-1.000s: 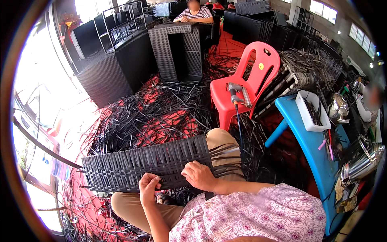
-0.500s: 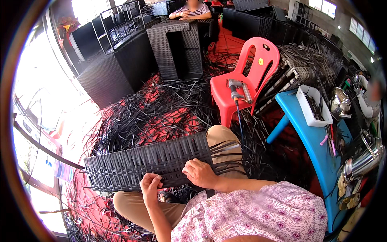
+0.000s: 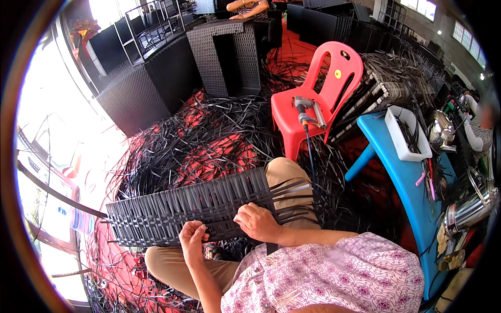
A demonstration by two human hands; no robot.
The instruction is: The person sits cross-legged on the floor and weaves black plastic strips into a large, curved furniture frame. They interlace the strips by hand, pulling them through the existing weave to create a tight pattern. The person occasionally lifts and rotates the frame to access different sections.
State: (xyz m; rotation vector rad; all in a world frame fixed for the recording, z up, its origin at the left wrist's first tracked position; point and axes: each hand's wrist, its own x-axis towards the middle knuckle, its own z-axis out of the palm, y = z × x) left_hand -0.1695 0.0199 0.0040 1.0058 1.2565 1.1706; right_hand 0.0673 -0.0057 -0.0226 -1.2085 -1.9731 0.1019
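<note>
Head view: strips [image 3: 408, 134] in white tray [image 3: 412, 151]

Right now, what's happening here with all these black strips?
A seated person has a long woven panel of dark flat strips across the lap. The left hand grips its lower edge, and the right hand presses on the weave near the loose strip ends on the right. More strips cover the red floor. A power tool lies on a red plastic chair just ahead.
</note>
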